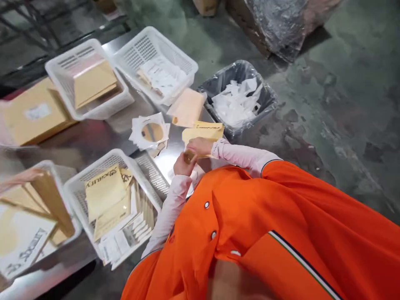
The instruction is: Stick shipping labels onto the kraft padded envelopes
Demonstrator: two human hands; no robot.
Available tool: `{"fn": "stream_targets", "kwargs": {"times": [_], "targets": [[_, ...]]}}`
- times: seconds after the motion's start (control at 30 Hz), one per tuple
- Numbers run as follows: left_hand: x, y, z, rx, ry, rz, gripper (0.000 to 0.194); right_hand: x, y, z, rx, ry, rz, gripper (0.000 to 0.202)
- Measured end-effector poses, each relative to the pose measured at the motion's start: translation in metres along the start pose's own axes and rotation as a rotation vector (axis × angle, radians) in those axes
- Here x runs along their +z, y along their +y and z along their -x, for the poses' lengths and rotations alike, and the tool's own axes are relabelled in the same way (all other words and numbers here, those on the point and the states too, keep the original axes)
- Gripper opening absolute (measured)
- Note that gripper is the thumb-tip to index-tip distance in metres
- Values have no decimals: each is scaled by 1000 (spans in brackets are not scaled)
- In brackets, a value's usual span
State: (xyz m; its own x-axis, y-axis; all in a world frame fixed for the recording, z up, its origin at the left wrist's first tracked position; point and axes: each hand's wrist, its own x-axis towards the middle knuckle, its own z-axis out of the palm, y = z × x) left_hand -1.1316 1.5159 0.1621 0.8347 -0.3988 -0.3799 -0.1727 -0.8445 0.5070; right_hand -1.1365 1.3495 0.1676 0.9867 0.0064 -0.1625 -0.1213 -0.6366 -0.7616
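Observation:
My left hand (185,163) is closed at the table's edge, close to my body, its fingertips pinching a small brownish piece (189,156). Right beside it, my right hand (200,146) is closed too, its fingers meeting at the same piece. Yellow printed envelopes (203,132) lie just beyond my right hand, partly covered by it. A pile of white square sheets with a round golden piece (152,132) on top sits a little further left. A pale pink sheet (188,107) lies behind the envelopes.
A basket of yellow envelopes and cards (73,183) stands at the near left. Two white baskets (125,98) (187,68) stand at the back, beside a cardboard box (34,112). A lined bin of white scraps (268,98) stands right of the table. Another basket (73,212) is far left.

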Motion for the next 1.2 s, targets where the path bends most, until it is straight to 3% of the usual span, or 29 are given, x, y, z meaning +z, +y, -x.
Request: {"fn": "stream_targets", "kwargs": {"times": [0.1, 0.2, 0.33, 0.43, 0.6, 0.77, 0.87, 1.03, 1.1, 1.2], "targets": [[-3, 5, -5, -66, 121, -68, 75, 1, -2, -11, -50, -19, 69, 20], [-5, -1, -2, -82, 153, 167, 52, -17, -1, -17, -56, 17, 119, 20], [2, -13, 5, -181, 163, 510, 39, -30, -8, -23, -169, -73, 113, 26], [7, -8, 8, -238, 184, 522, 42, -19, -16, -19, -235, -160, 125, 24], [0, -5, 10, -300, 244, 331, 83, -1, -16, -8, -240, -220, 235, 21], [-5, -25, 11, -439, 258, 520, 70, -9, -10, -3, -207, -168, 273, 28], [-2, -18, 12, -406, 227, 561, 70, -3, -19, 3, -239, -196, 280, 28], [-5, 7, 12, -297, 218, 343, 111, 19, -35, 14, -283, -255, 282, 28], [-13, -1, 12, -248, 270, 372, 129, 22, -32, 14, -253, -250, 309, 29], [-21, -35, 13, -214, 343, 743, 136, 22, -23, 11, -171, -255, 380, 30]]}}
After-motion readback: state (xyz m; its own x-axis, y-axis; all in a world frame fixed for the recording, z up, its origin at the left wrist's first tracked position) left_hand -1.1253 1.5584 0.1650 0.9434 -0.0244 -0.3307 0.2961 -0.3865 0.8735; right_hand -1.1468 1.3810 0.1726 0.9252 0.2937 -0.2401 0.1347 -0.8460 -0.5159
